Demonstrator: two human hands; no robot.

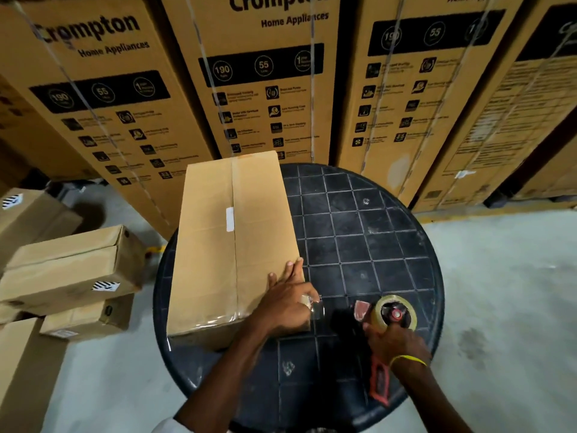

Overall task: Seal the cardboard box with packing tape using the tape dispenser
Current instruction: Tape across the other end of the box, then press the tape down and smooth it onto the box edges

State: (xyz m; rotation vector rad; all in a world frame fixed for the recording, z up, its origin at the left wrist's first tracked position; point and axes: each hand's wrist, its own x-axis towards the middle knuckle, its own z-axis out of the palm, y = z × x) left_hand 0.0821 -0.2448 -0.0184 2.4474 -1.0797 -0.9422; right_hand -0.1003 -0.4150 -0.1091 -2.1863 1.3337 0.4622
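Note:
A long closed cardboard box (218,245) lies on the left half of a round dark table (374,232), its flaps meeting along a centre seam. My left hand (288,303) rests flat on the box's near right corner, fingers spread, with clear tape stretched beside the thumb. A strip of clear tape shines across the box's near edge. My right hand (395,342) grips the red tape dispenser (385,332) just right of the box, on the table. Its tape roll (396,314) faces up, and the red handle sticks out below my wrist.
Tall printed appliance cartons (265,73) stand in a row right behind the table. Several smaller cardboard boxes (71,273) are stacked on the floor to the left. Grey concrete floor (505,292) lies to the right of the table.

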